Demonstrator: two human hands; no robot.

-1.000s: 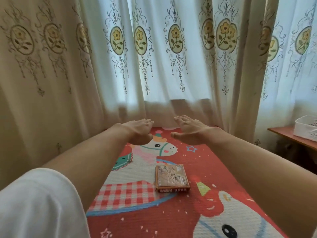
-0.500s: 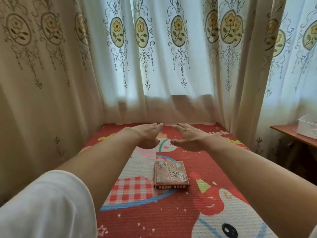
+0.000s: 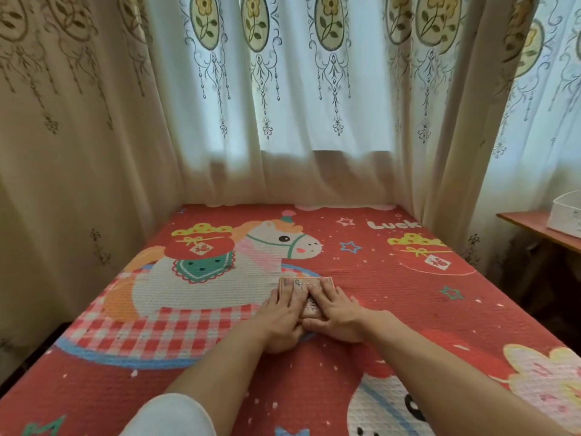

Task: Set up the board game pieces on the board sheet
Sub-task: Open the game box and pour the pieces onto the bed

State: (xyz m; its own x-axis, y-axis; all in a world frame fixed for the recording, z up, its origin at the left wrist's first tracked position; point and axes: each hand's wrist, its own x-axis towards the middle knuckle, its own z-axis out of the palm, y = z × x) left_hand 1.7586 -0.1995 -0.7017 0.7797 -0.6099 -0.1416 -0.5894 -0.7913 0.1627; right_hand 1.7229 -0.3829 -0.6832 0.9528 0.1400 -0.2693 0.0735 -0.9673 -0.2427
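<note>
A small brown game box [image 3: 314, 283] lies flat on the red cartoon-print bed cover [image 3: 393, 297], near the middle. My left hand [image 3: 283, 313] lies on the box's left half with straight fingers reaching to its far edge. My right hand [image 3: 334, 313] covers the right half the same way, fingers spread flat. Both hands hide most of the lid; only its far edge and a strip between the hands show. No board sheet or pieces are in sight.
Patterned curtains [image 3: 283, 105] hang close around the bed's far and left sides. At the right stands a wooden table [image 3: 534, 228] with a white basket [image 3: 566, 212] on it. The left bed edge drops to a dark floor [image 3: 34, 350].
Both hands came down from the air beyond the box and now rest flat on its lid. The camera tilted downward, showing more of the bed.
</note>
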